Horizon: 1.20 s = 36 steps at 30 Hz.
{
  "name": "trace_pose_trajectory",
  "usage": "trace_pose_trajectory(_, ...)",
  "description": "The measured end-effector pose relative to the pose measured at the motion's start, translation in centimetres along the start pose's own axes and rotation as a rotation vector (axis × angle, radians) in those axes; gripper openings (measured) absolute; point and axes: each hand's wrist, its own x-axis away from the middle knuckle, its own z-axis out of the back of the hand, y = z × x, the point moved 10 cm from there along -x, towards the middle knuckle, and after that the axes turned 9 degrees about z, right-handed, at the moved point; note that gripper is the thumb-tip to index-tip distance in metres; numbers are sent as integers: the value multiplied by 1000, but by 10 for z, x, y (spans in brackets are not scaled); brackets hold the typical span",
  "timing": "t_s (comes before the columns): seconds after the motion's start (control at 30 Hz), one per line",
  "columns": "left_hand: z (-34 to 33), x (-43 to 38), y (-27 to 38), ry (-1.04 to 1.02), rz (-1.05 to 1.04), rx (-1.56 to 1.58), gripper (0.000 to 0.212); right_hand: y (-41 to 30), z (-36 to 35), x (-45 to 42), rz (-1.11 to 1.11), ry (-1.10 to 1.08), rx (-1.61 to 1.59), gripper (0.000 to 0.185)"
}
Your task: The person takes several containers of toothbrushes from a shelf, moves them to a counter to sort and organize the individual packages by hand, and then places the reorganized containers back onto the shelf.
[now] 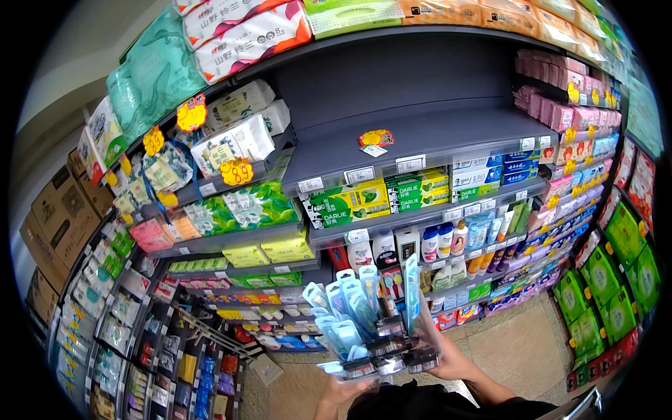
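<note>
A clear plastic bin (431,332) is held low before me. My right hand (449,358) grips its right side, while my left hand (344,389) supports its lower left corner. Upright light-blue blister packs (353,299), which look like packaged toothbrushes, crowd the left of the bin. One taller blue pack (411,294) sticks up at the right. Smaller dark packs (388,346) with pale labels fill the front and middle. Parts of my fingers are hidden by the bin. Beyond it rises a dark grey shelf (420,126) with a yellow-and-red price sign (376,138) lying on it.
Below that shelf stand toothpaste boxes (346,202) and pump bottles (384,248). Tissue packs (254,39) line the top. A rack of small goods (173,362) flanks me at left; green packs (601,273) are at right. Cardboard boxes (60,220) stand far left over the tiled floor (517,336).
</note>
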Motion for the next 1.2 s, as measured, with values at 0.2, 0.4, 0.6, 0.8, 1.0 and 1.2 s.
trace_pose_trajectory(0.2, -41, 46, -25, -101, 46, -176, 96, 1, 0, 53, -96, -72, -176, 113)
trace_pose_trajectory(0.4, -59, 113, -27, 110, -23, -185, 90, -8, -15, 89, -147, -150, -214, 109)
trace_pose_trajectory(0.6, -69, 190, -18, 315, -46, -214, 61, -13, -52, 114, -147, -365, -245, 106)
trace_pose_trajectory(0.8, -69, 271, 16, 493, -142, -301, 127, -35, -120, 122, -86, -530, -408, 109)
trace_pose_trajectory(1.0, -67, 418, 34, 889, -259, -191, 133, -64, -233, 168, -101, -972, -307, 113)
trace_pose_trajectory(1.2, -87, 600, 44, 1277, -304, -363, 132, -119, -370, 267, -22, -1320, -523, 102)
